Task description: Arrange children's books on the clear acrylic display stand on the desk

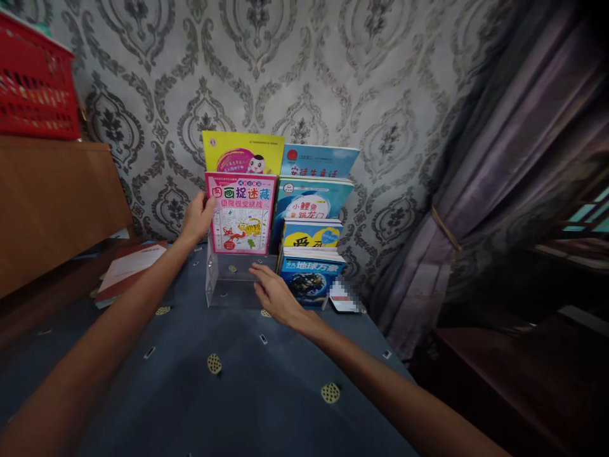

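At the left edge of a pink picture book point(242, 219) is my left hand point(197, 217), its thumb over the front cover and its other fingers partly hidden. The book stands upright in a clear stepped book rack point(228, 289), in front of a yellow book point(242, 145). My right hand point(276, 292), fingers stretched out, is at the rack's lower front, beside a blue book with a globe on its cover point(309, 285). Whether its fingertips touch the plastic I cannot tell. Behind the globe book, a yellow-and-blue book point(311, 235) and two blue books, one teal point(328, 193), rise in rows.
A dark blue patterned cloth point(266, 400) covers the table. Papers and a folder point(130, 266) lie at the left, near a wooden cabinet point(57, 203) with a red basket point(40, 82). A phone-like object point(345, 298) lies right of the rack. Curtains point(423, 254) hang at the right.
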`<action>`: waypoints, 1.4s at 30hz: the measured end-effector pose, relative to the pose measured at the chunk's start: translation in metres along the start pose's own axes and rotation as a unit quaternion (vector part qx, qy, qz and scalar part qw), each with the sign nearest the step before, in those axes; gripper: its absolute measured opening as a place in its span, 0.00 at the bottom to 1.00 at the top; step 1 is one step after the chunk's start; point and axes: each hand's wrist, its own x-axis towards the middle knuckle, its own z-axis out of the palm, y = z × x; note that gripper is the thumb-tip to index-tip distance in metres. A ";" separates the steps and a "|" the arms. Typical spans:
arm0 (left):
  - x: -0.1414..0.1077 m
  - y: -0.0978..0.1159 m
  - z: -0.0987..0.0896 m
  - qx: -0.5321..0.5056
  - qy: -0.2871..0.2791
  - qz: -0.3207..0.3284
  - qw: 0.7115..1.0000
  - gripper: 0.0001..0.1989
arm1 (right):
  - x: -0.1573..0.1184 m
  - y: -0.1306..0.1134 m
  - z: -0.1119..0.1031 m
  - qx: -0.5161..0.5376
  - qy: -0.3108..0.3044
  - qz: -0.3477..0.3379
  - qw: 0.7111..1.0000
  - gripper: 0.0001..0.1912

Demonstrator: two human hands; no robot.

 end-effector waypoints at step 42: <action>-0.105 -0.122 -0.096 0.338 -0.207 -0.115 0.911 0.40 | -0.083 0.000 0.069 0.080 -0.048 0.096 0.991 0.21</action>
